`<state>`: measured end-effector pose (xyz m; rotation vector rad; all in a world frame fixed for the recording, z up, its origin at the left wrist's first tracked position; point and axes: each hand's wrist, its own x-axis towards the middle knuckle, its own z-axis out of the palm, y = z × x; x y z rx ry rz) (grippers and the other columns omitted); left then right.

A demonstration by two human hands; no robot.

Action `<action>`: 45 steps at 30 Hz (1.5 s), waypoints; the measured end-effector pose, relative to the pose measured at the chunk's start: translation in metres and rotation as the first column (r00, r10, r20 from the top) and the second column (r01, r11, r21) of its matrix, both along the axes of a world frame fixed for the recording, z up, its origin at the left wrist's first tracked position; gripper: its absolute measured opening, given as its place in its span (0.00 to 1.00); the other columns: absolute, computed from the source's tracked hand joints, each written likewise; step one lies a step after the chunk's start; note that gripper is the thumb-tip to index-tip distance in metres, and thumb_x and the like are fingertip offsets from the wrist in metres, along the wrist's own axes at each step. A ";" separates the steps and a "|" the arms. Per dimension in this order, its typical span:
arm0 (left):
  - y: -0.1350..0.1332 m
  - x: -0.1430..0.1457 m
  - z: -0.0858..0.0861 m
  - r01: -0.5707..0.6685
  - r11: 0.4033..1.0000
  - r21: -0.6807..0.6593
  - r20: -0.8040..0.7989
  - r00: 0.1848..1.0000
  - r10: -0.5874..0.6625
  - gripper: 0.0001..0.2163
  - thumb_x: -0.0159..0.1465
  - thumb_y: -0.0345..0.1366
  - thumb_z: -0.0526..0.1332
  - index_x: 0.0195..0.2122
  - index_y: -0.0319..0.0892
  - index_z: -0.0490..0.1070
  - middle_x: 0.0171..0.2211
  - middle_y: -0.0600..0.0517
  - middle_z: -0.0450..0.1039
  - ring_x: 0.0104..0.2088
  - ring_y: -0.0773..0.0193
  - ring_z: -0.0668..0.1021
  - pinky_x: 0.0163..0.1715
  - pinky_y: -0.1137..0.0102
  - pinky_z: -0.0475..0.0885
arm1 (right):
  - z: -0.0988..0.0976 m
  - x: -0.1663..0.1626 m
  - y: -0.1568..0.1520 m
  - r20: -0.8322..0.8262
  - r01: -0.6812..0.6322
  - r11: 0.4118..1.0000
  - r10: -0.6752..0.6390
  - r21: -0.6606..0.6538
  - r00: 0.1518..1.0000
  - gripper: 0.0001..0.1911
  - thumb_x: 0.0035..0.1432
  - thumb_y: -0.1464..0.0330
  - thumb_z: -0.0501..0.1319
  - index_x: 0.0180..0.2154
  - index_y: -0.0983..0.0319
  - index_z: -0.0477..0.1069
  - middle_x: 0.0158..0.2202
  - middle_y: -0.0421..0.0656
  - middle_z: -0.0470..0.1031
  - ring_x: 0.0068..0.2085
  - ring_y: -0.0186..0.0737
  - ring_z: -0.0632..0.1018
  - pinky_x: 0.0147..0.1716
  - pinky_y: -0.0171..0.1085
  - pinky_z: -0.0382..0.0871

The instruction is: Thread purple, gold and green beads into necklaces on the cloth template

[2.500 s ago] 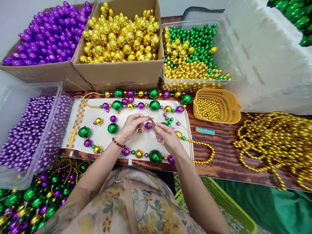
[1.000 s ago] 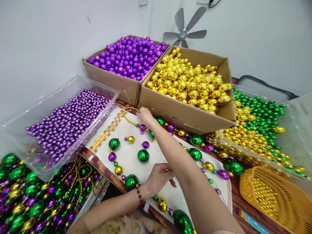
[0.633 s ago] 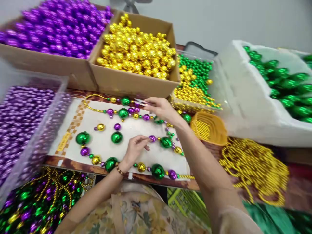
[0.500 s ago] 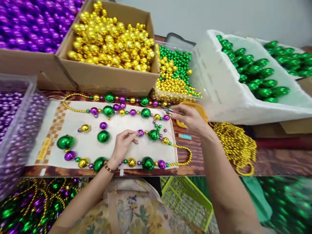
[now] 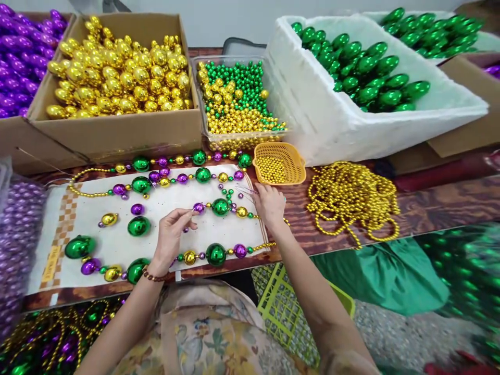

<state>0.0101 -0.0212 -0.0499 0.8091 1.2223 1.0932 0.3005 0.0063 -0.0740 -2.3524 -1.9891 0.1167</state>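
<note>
My left hand (image 5: 172, 234) pinches the end of a bead strand beside a shiny purple bead (image 5: 199, 208). From there the strand runs right through a large green bead (image 5: 221, 207) and a gold bead (image 5: 241, 212) toward my right hand. My right hand (image 5: 271, 204) is closed around a slim pointed metal tool (image 5: 247, 189), its exact kind unclear, with the tips over the cloth's right edge. Loose small beads lie near those tips. On the white cloth (image 5: 97, 190) rest a loose green ball (image 5: 139, 226), a purple ball (image 5: 137, 209) and a gold ball (image 5: 109, 219).
An orange basket (image 5: 295, 161) of small gold beads stands beyond my right hand. Behind are a cardboard box (image 5: 117, 136) of gold balls, a clear tub (image 5: 250, 136) of small beads and a white foam box (image 5: 332, 125). Gold bead chains (image 5: 351, 198) lie piled at right.
My right hand has moved down and toward me with the metal tool, from the cloth's upper right corner to near the strand. My left hand keeps its pinch. The camera view has shifted right.
</note>
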 end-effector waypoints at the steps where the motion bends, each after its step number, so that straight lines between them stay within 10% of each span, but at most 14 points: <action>1: -0.001 0.000 0.001 0.004 1.000 -0.001 -0.003 1.000 -0.004 0.08 0.57 0.39 0.70 0.33 0.40 0.79 0.35 0.49 0.82 0.25 0.70 0.76 0.30 0.72 0.68 | 0.001 0.005 -0.002 0.002 0.013 1.000 -0.013 0.014 1.000 0.22 0.70 0.61 0.52 0.59 0.63 0.71 0.54 0.55 0.76 0.51 0.53 0.74 0.46 0.44 0.60; 17: 0.005 -0.003 0.009 -0.020 0.998 -0.057 0.136 0.990 0.028 0.09 0.53 0.39 0.71 0.30 0.39 0.77 0.34 0.50 0.82 0.23 0.72 0.76 0.30 0.72 0.70 | -0.020 0.076 -0.033 0.140 -0.016 0.996 0.028 -0.082 0.990 0.15 0.63 0.65 0.56 0.46 0.67 0.73 0.44 0.58 0.75 0.44 0.57 0.75 0.39 0.46 0.65; 21: 0.009 -0.010 0.014 -0.006 0.996 -0.086 0.223 0.975 0.025 0.09 0.53 0.38 0.72 0.31 0.39 0.79 0.35 0.50 0.82 0.24 0.72 0.76 0.31 0.73 0.71 | -0.006 0.066 -0.029 -0.181 0.034 0.999 -0.031 0.015 0.983 0.13 0.60 0.68 0.55 0.47 0.64 0.68 0.42 0.57 0.76 0.43 0.55 0.77 0.40 0.47 0.68; 24: 0.012 -0.013 0.016 -0.011 0.994 -0.108 0.295 0.955 0.042 0.08 0.53 0.37 0.73 0.31 0.40 0.79 0.36 0.50 0.82 0.25 0.73 0.76 0.31 0.73 0.72 | 0.021 0.021 -0.029 -0.602 -0.004 0.988 0.096 0.152 0.793 0.16 0.60 0.64 0.58 0.50 0.60 0.67 0.47 0.53 0.75 0.48 0.52 0.76 0.47 0.47 0.70; 27: 0.015 -0.013 0.015 -0.025 0.992 -0.123 0.367 0.928 0.069 0.07 0.52 0.36 0.73 0.31 0.40 0.80 0.38 0.50 0.82 0.25 0.74 0.77 0.31 0.73 0.73 | 0.041 -0.047 -0.025 -0.918 -0.174 0.982 0.129 0.067 0.375 0.11 0.61 0.59 0.60 0.43 0.58 0.68 0.39 0.46 0.75 0.41 0.45 0.78 0.40 0.44 0.73; 32: 0.018 -0.018 0.018 -0.043 0.990 -0.132 0.392 0.916 0.092 0.09 0.52 0.35 0.74 0.34 0.38 0.81 0.34 0.50 0.81 0.25 0.72 0.78 0.31 0.74 0.73 | 0.044 -0.126 -0.007 -0.996 -0.371 0.928 -0.050 -0.018 -0.077 0.13 0.57 0.58 0.64 0.39 0.57 0.66 0.34 0.40 0.71 0.35 0.38 0.75 0.31 0.37 0.74; 45: 0.021 -0.026 0.015 -0.054 0.985 -0.165 0.489 0.862 0.129 0.09 0.52 0.33 0.74 0.33 0.37 0.80 0.31 0.53 0.80 0.25 0.73 0.78 0.30 0.76 0.73 | 0.027 -0.151 0.019 -0.992 -0.417 0.909 0.077 0.028 0.101 0.17 0.61 0.52 0.60 0.36 0.60 0.66 0.27 0.36 0.64 0.27 0.34 0.66 0.28 0.35 0.61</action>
